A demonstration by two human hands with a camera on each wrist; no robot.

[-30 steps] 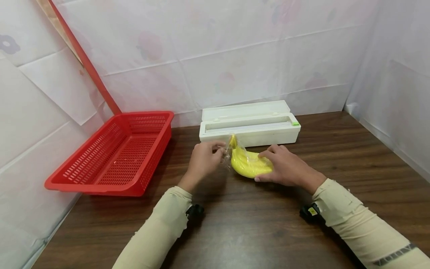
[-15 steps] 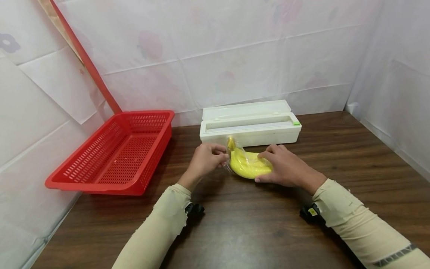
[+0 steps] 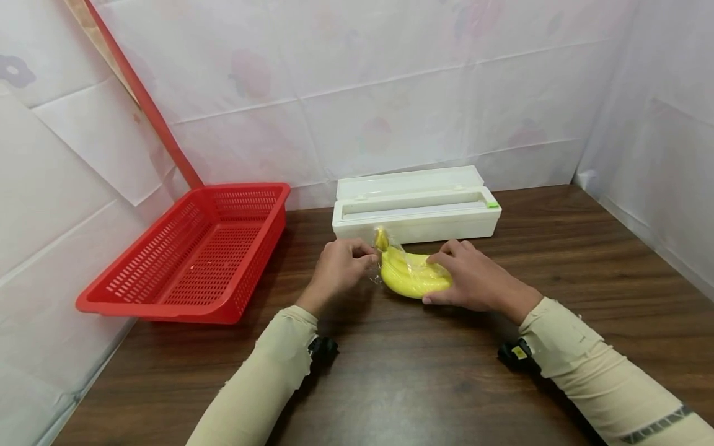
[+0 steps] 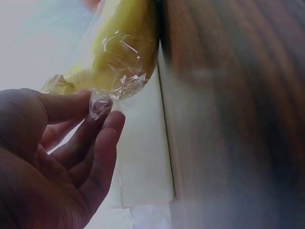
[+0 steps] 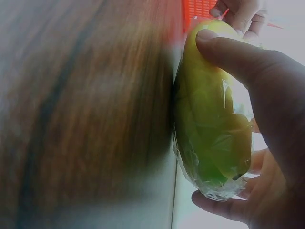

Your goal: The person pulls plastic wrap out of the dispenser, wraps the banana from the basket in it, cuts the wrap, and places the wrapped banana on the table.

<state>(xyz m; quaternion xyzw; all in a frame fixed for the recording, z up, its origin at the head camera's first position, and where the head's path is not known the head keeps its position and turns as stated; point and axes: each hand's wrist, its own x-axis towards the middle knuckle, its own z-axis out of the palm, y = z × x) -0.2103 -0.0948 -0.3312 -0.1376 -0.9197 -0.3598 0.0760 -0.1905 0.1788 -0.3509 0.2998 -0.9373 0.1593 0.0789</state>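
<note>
While the banana (image 3: 411, 277) lies on the wooden table (image 3: 424, 384) between both hands, the right hand (image 3: 474, 282) curls over its right end, gripping it. Left hand (image 3: 337, 271) pinches the cling film (image 4: 102, 102) at its stem end. Just behind: white film dispenser (image 3: 415, 210); farther left, red basket (image 3: 195, 254).

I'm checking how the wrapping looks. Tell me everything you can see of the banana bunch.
The banana bunch is yellow and smooth, a small curved cluster lying on the brown table just in front of the white box. Clear film covers it, crinkled and gathered at the stem end, which points up towards the box. The right hand holds its far end, thumb and fingers around it. The left hand pinches the loose film by the stem.
</note>
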